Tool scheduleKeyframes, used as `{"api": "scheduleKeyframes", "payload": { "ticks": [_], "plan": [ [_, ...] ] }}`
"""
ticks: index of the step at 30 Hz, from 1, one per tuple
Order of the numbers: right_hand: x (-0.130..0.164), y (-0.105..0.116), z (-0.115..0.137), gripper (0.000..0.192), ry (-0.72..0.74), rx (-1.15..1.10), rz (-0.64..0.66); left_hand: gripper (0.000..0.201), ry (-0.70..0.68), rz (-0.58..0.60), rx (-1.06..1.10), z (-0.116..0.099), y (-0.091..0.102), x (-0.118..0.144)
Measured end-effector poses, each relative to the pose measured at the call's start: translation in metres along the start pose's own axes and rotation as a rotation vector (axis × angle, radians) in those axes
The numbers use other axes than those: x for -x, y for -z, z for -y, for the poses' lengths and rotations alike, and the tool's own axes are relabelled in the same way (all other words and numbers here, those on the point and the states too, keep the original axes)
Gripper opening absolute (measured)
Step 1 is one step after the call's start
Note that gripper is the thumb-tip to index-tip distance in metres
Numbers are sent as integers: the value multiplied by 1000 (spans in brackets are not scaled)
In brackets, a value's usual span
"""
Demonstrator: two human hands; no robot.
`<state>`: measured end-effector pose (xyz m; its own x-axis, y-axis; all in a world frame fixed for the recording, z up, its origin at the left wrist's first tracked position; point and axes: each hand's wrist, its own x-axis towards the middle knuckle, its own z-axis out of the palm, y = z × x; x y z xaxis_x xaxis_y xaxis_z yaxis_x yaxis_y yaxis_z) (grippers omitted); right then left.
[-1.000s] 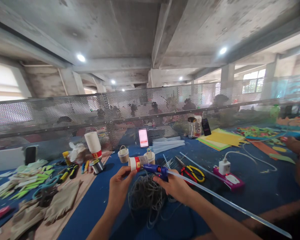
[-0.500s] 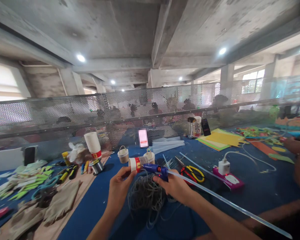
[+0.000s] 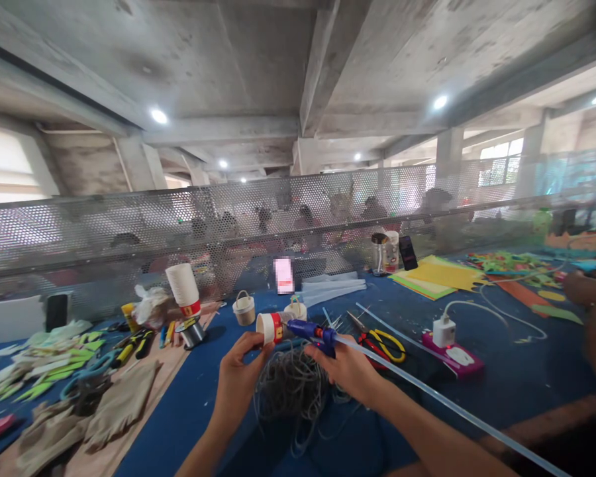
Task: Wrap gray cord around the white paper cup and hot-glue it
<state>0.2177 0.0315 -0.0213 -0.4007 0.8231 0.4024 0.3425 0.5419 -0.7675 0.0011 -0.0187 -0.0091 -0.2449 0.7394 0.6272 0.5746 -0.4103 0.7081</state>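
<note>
My left hand (image 3: 243,368) pinches a white paper cup (image 3: 267,328) with a red band, tipped on its side. In my right hand (image 3: 350,364) is a blue hot glue gun (image 3: 305,330), its nozzle pointing left at the cup's red-banded end; whether the tip touches the cup I cannot tell. A long clear glue stick (image 3: 427,391) runs from the gun's back toward the lower right. Below both hands lies a tangled heap of grey cord (image 3: 293,391). Just behind stand two small cups with handles, one in plain sight (image 3: 244,310), the other (image 3: 296,309) partly hidden.
Pliers with red and yellow handles (image 3: 387,346) and a purple power strip (image 3: 451,354) lie to the right. Stacked paper cups (image 3: 183,289), a wire spool (image 3: 192,332) and work gloves (image 3: 122,404) are on the left. Another person's hand (image 3: 589,285) shows at the right edge.
The cup in my left hand has turned slightly, showing more of its open end. The glue gun stays beside it, almost unmoved.
</note>
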Motion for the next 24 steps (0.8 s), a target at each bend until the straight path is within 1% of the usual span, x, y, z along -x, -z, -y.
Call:
{"api": "scheduleKeyframes", "payload": {
  "ticks": [3, 7, 12, 19, 22, 24],
  "plan": [
    [0, 0, 0, 43, 1, 3, -6, 21, -12, -9, 2, -1, -1, 0],
    [0, 0, 0, 43, -39, -4, -2, 20, -33, -6, -15, -1, -1, 1],
    [0, -1, 0, 41, -31, -32, -8, 18, -49, -42, -18, -4, -2, 2],
    [3, 0, 4, 41, -57, -74, 45, 22, -25, -46, -54, -3, 0, 1],
    [2, 3, 7, 39, -44, -148, 67, 22, 12, -49, -15, 1, 1, 0],
    [0, 5, 9, 39, -61, -254, 105, 22, 49, -29, 25, 4, 1, -1]
  ]
}}
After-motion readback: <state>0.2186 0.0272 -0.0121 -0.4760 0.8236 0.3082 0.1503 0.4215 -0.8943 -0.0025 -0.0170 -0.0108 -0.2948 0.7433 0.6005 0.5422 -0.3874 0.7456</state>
